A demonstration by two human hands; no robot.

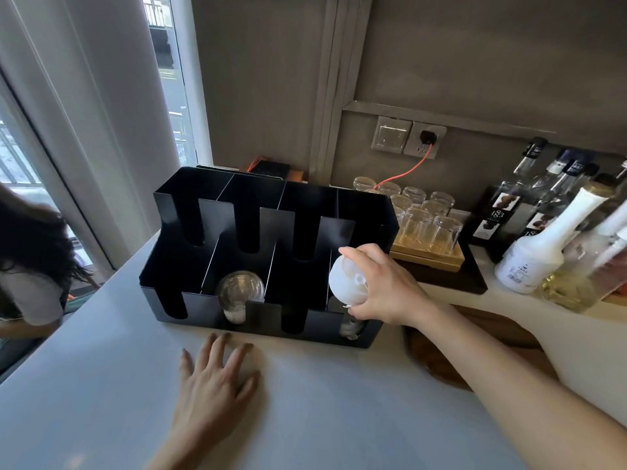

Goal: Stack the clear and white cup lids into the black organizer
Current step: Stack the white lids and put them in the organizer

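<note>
My right hand (380, 290) is curled around a small stack of white cup lids (347, 281), with the thumb on top and the fingers under it. I hold the stack tilted on its side, above the front right compartment of the black organizer (268, 245). The lids are not yet inside; they hang just over the front wall of this compartment. Low in the slot of the same compartment I see something pale, maybe more lids, but it is too dark to tell.

My left hand (217, 374) lies flat on the white counter (101, 385), fingers spread, palm down, holding nothing. The fingertips almost reach the front wall of the organizer, but they are a little apart from it.

The organizer stands on the counter near its back edge, to the left of the middle. It has two rows of compartments with tall slots cut in the walls. In the front row, the second compartment from the left holds a stack of clear cup lids (239, 293), which shows also through the slot. The other compartments look dark, and I cannot see anything in them.

To the right of the organizer, near the back edge, upside-down drinking glasses (429, 225) stand on a wooden tray (427, 259). Further right, at the right edge, are several syrup bottles (549, 239). A round wooden board (451, 357) lies on the counter partly under my right forearm. At the left edge of the counter, another person's dark hair (30, 242) is visible.
</note>
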